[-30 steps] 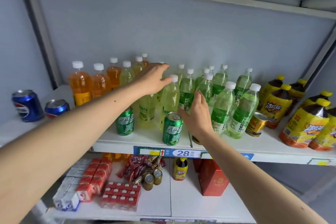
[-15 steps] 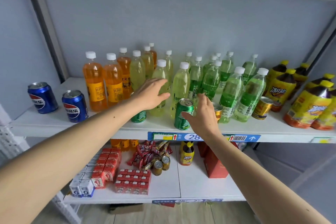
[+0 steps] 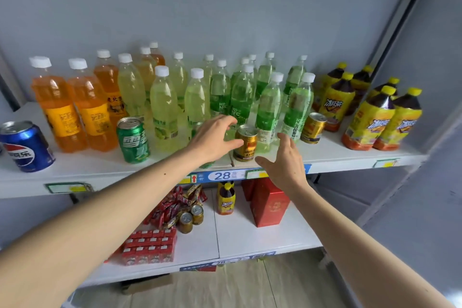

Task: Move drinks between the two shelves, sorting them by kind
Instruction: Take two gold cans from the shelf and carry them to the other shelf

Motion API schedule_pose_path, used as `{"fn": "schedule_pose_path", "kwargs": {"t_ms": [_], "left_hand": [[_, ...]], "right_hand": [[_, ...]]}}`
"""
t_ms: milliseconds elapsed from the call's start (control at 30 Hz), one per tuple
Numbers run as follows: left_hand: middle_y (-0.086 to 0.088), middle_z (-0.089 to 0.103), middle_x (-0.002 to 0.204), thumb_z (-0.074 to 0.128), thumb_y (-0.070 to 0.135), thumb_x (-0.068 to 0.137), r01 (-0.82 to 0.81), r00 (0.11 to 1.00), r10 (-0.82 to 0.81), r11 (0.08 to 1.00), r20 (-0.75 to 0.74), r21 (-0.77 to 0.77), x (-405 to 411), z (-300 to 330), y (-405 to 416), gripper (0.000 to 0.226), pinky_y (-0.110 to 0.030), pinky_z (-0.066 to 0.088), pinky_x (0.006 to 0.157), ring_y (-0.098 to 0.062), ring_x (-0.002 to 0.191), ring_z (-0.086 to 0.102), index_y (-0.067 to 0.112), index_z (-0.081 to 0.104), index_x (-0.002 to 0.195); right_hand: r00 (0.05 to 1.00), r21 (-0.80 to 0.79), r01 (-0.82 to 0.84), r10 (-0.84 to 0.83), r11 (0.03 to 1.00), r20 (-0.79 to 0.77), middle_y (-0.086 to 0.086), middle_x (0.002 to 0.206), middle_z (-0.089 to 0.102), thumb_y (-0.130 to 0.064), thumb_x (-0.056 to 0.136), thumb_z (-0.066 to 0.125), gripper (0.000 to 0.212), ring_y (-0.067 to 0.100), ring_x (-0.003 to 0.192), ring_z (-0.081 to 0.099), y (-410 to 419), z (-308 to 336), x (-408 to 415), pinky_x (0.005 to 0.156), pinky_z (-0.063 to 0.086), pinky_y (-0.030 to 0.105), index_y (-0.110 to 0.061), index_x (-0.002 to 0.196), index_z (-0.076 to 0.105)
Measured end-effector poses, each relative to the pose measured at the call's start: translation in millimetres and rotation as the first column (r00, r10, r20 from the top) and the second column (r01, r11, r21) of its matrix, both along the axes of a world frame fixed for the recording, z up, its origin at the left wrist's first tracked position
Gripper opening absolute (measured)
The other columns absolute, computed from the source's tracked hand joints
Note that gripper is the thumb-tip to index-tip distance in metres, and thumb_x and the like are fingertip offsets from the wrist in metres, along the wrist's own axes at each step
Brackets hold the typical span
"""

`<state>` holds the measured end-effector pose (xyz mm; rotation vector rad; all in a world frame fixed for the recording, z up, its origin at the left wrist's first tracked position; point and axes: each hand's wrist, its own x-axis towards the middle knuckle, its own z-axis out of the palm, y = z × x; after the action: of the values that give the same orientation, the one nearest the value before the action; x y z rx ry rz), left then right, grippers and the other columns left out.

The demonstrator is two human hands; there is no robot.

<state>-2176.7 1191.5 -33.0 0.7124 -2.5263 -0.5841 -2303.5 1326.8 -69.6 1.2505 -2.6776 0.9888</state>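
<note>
My left hand (image 3: 213, 141) is open over the front of the upper shelf (image 3: 337, 155), its thumb against a gold can (image 3: 246, 145). A green can is mostly hidden behind this hand. My right hand (image 3: 285, 161) is open just right of the gold can, palm turned toward it, not touching. Another green can (image 3: 133, 141) stands free to the left. A second gold can (image 3: 312, 129) stands farther right. Behind are orange bottles (image 3: 57, 107), pale yellow-green bottles (image 3: 163, 107) and green-label bottles (image 3: 268, 110).
Yellow iced-tea bottles (image 3: 370, 122) fill the upper shelf's right end, and a blue Pepsi can (image 3: 26, 147) stands at the left. The lower shelf (image 3: 250, 235) holds two small gold cans (image 3: 191, 217), a small iced-tea bottle (image 3: 225, 201), red cartons (image 3: 268, 204) and red packets.
Both hands moved right along the shelf front. My left hand left the left green can and now touches the gold can. My right hand came off the second green can.
</note>
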Motion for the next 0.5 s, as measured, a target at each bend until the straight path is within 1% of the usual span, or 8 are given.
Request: {"fn": "schedule_pose_path", "kwargs": {"t_ms": [67, 133, 200, 233, 300, 367, 433, 500], "left_hand": [[-0.009, 0.047, 0.144, 0.073, 0.036, 0.082, -0.041, 0.998, 0.039, 0.998, 0.041, 0.055, -22.9, -7.7, 9.7, 0.076, -0.035, 0.037, 0.104, -0.023, 0.128, 0.047, 0.009, 0.038, 0.144], [-0.011, 0.034, 0.153, 0.076, 0.040, 0.077, -0.102, 0.992, 0.093, 0.989, 0.084, 0.105, -43.4, -19.3, 16.5, 0.096, -0.039, 0.031, 0.110, -0.027, 0.137, 0.037, 0.007, 0.024, 0.150], [-0.012, 0.020, 0.159, 0.080, 0.044, 0.071, -0.182, 0.981, 0.165, 0.966, 0.106, 0.182, -56.8, -31.8, 18.1, 0.114, -0.042, 0.025, 0.114, -0.029, 0.143, 0.027, 0.007, 0.009, 0.153], [-0.013, 0.017, 0.160, 0.082, 0.043, 0.069, -0.223, 0.973, 0.203, 0.948, 0.107, 0.229, -62.5, -38.4, 18.0, 0.120, -0.042, 0.024, 0.115, -0.029, 0.144, 0.025, 0.008, 0.005, 0.154], [-0.015, 0.024, 0.157, 0.085, 0.039, 0.066, -0.287, 0.958, 0.274, 0.911, 0.087, 0.296, -72.3, -49.1, 16.8, 0.123, -0.043, 0.028, 0.113, -0.031, 0.140, 0.032, 0.009, 0.003, 0.153], [-0.014, 0.036, 0.152, 0.087, 0.035, 0.066, -0.326, 0.943, 0.329, 0.879, 0.052, 0.348, -79.2, -57.5, 14.6, 0.119, -0.043, 0.033, 0.109, -0.032, 0.135, 0.041, 0.011, 0.007, 0.151], [-0.013, 0.047, 0.144, 0.086, 0.034, 0.067, -0.362, 0.925, 0.378, 0.846, 0.039, 0.391, -87.0, -65.3, 11.3, 0.109, -0.040, 0.038, 0.104, -0.032, 0.128, 0.048, 0.011, 0.016, 0.148], [-0.012, 0.055, 0.135, 0.086, 0.037, 0.066, -0.397, 0.907, 0.420, 0.827, 0.031, 0.398, -94.6, -71.9, 8.5, 0.099, -0.036, 0.042, 0.096, -0.032, 0.122, 0.054, 0.010, 0.028, 0.141]], "right_hand": [[1.000, 0.014, 0.003, -0.003, 1.000, 0.004, 0.010, 0.149, 0.037, -0.033, 0.085, 0.071, 0.080, 0.027, 0.136, 0.035, 10.8, -0.7, -24.3, 0.103, 0.037, 0.039, -0.009, 0.147, 0.026], [1.000, 0.033, -0.018, 0.018, 0.999, 0.000, 0.011, 0.148, 0.039, -0.033, 0.085, 0.072, 0.080, 0.028, 0.135, 0.035, 21.3, -2.6, -49.0, 0.101, 0.038, 0.038, -0.007, 0.146, 0.028], [0.999, 0.055, -0.052, 0.052, 0.997, -0.010, 0.012, 0.147, 0.040, -0.033, 0.084, 0.072, 0.079, 0.029, 0.135, 0.036, 28.0, -5.5, -69.1, 0.100, 0.038, 0.039, -0.007, 0.145, 0.029], [0.998, 0.066, -0.068, 0.069, 0.996, -0.010, 0.012, 0.147, 0.040, -0.034, 0.084, 0.072, 0.079, 0.030, 0.135, 0.036, 31.1, -7.2, -78.6, 0.100, 0.038, 0.039, -0.007, 0.145, 0.029], [0.995, 0.073, -0.098, 0.099, 0.992, -0.010, 0.013, 0.146, 0.042, -0.033, 0.083, 0.073, 0.077, 0.030, 0.134, 0.037, 35.5, -11.0, -95.8, 0.100, 0.039, 0.040, -0.007, 0.143, 0.031], [0.993, 0.067, -0.116, 0.117, 0.991, -0.007, 0.013, 0.142, 0.046, -0.033, 0.083, 0.073, 0.075, 0.031, 0.131, 0.040, 37.5, -14.0, -108.9, 0.097, 0.041, 0.040, -0.007, 0.141, 0.034], [0.992, 0.063, -0.127, 0.127, 0.990, 0.002, 0.014, 0.138, 0.049, -0.033, 0.083, 0.074, 0.072, 0.031, 0.127, 0.043, 38.0, -17.0, -120.9, 0.094, 0.042, 0.040, -0.007, 0.139, 0.036], [0.991, 0.065, -0.135, 0.134, 0.989, 0.021, 0.014, 0.136, 0.051, -0.033, 0.082, 0.074, 0.071, 0.032, 0.125, 0.045, 37.0, -20.7, -131.1, 0.092, 0.043, 0.040, -0.008, 0.138, 0.037]]}}
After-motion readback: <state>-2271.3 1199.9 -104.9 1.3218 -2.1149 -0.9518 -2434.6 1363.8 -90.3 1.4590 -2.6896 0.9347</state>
